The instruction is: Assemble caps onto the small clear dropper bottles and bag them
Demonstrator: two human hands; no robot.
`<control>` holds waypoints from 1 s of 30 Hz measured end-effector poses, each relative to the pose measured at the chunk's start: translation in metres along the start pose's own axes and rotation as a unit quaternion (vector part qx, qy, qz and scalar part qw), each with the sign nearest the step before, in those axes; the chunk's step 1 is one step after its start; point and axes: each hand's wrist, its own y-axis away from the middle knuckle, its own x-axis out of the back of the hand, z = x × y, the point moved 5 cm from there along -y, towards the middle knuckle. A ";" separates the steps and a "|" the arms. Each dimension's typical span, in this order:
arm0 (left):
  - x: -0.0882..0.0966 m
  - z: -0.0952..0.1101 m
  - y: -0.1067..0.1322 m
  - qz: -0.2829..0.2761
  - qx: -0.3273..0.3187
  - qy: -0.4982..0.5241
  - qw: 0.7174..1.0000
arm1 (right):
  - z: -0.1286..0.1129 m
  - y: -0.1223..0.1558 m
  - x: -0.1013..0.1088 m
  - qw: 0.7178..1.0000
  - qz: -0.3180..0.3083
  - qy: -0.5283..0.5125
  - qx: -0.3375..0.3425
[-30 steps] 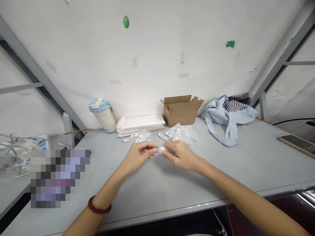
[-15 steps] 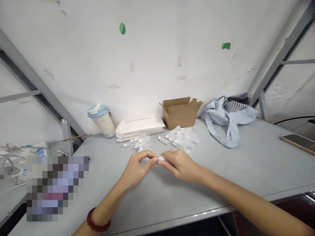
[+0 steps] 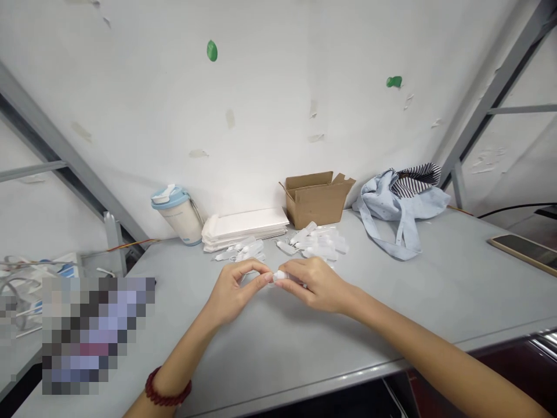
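Observation:
Both my hands meet over the middle of the grey table (image 3: 391,313). My right hand (image 3: 315,284) is closed around a small clear plastic vial (image 3: 281,274) with a white end. My left hand (image 3: 237,290) pinches at that end with thumb and forefinger; a dark red bead bracelet (image 3: 167,392) circles its wrist. Just behind my hands lie two heaps of similar clear vials, one on the left (image 3: 241,249) and a larger one on the right (image 3: 319,241).
Along the wall stand a blue-lidded cup (image 3: 174,212), a stack of white packets (image 3: 243,226), an open cardboard box (image 3: 315,197) and a light blue cloth bag (image 3: 400,200). A phone (image 3: 524,249) lies at the far right. Cables and a blurred patch sit at the left.
My hands stay together on the vial with only small finger movements. The view has shifted slightly, so everything sits a little further left in the frame.

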 end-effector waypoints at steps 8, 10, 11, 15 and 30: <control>0.002 0.003 0.000 0.005 -0.004 -0.006 1.000 | 0.001 -0.002 0.002 1.000 0.000 -0.008 -0.008; 0.002 0.002 0.000 0.003 -0.009 -0.010 1.000 | 0.001 -0.002 0.003 1.000 0.003 -0.012 -0.005; 0.003 0.001 0.000 0.003 -0.009 -0.010 1.000 | 0.002 -0.001 0.003 1.000 0.006 -0.013 -0.004; 0.008 -0.005 0.001 0.007 -0.001 -0.007 1.000 | 0.005 0.001 0.004 1.000 0.018 -0.013 0.000; 0.075 -0.049 -0.004 0.328 0.077 -0.020 0.941 | 0.019 0.001 0.016 0.997 0.068 0.004 -0.048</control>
